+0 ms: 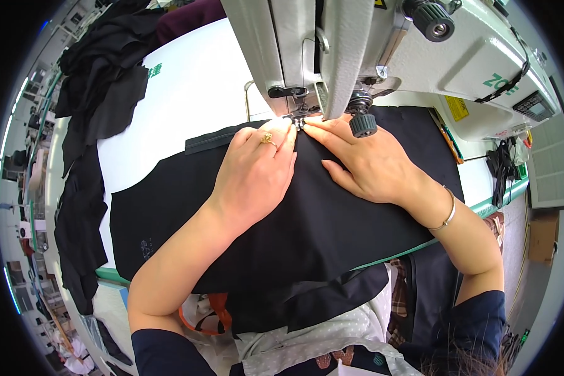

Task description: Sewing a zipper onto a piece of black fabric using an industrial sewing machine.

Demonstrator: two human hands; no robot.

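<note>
Black fabric (282,250) lies spread over the sewing table, its near part hanging over the front edge. A narrow folded black strip (210,141) runs along its far edge up to the presser foot (299,122) of a sewing machine (257,50). Just left of the foot, my left hand (252,172) is closed on the fabric, fingers pressed together and a ring on one of them. On the foot's right my right hand (376,161) rests on the cloth, fingers stretched out and thumb apart. A lamp glows at the needle, and the left fingertips are partly washed out there.
Piles of black fabric (100,81) line the left side of the white tabletop (194,62). Orange-handled snips (449,138) lie to the right, near a black bundle (500,172). The machine's tension knob (363,125) sits close above my right hand. A cardboard box (544,237) stands farther right.
</note>
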